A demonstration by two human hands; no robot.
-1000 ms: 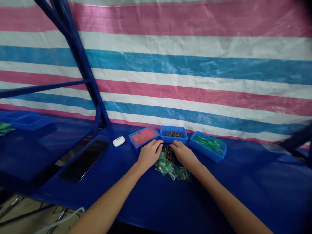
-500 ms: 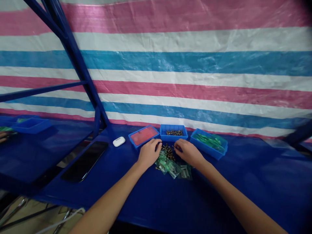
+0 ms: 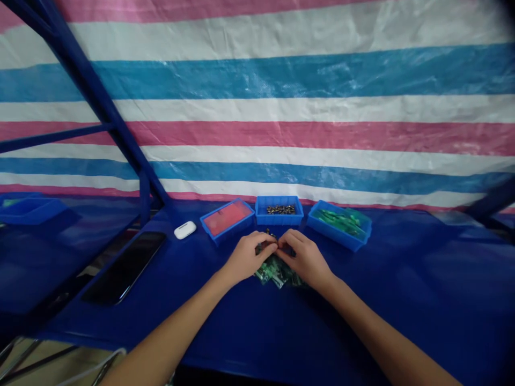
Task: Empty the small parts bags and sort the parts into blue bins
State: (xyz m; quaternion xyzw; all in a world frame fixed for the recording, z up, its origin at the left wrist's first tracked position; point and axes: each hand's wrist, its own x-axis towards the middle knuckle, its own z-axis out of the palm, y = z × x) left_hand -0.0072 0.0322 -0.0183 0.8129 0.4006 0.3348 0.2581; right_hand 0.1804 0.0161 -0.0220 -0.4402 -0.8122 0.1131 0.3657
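Note:
My left hand (image 3: 248,256) and my right hand (image 3: 304,256) meet fingertip to fingertip over a pile on the blue table. Both are closed in a pinch, and whatever sits between the fingers is too small to make out. Beneath them lie small clear bags (image 3: 277,274) with green and metal pieces inside. A few loose brass-coloured metal parts (image 3: 269,232) show just beyond the fingers; the hands hide the rest. Behind the hands stands a blue bin (image 3: 279,220) holding more small metal parts (image 3: 280,209).
Left of the middle bin is a blue bin with a red sheet or bag (image 3: 227,218); to the right, one with green pieces (image 3: 341,221). A white case (image 3: 185,230) and a black phone (image 3: 125,268) lie leftward. A blue metal frame (image 3: 116,128) rises before striped sheeting (image 3: 281,107).
My two hands have come together over the pile, from apart on either side of it. The view has shifted slightly. At the far left, another person's hand has gone out of view.

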